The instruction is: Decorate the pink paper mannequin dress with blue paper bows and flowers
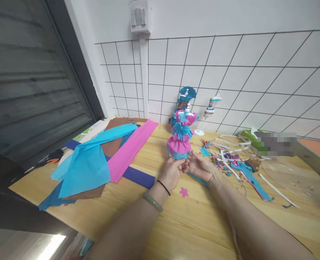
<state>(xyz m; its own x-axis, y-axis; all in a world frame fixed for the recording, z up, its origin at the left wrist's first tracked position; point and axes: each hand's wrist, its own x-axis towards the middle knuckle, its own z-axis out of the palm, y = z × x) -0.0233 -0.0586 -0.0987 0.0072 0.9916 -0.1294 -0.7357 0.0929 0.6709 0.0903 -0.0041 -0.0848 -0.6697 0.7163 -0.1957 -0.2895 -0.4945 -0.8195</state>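
A small dress form in a pink and blue crepe paper dress (179,146) stands upright in front of me, with a blue pleated rosette (182,130) at its waist. My left hand (173,172) is closed at the bottom of the skirt, thumb and fingers pinching near the blue hem. From the other side my right hand (200,167) closes on the same lower edge, its fingertips meeting those of my left. The fingers partly hide the hem and whatever base is beneath. A pink paper flower (184,192) lies on the table below my hands.
Blue crepe paper sheets (86,166) and a pink strip (134,150) are piled on the wooden table (165,227) at left. Behind stand a blue-dressed form (187,93) and another form on a white stand (210,108). Paper scraps (230,160) and white strips (277,189) lie at right.
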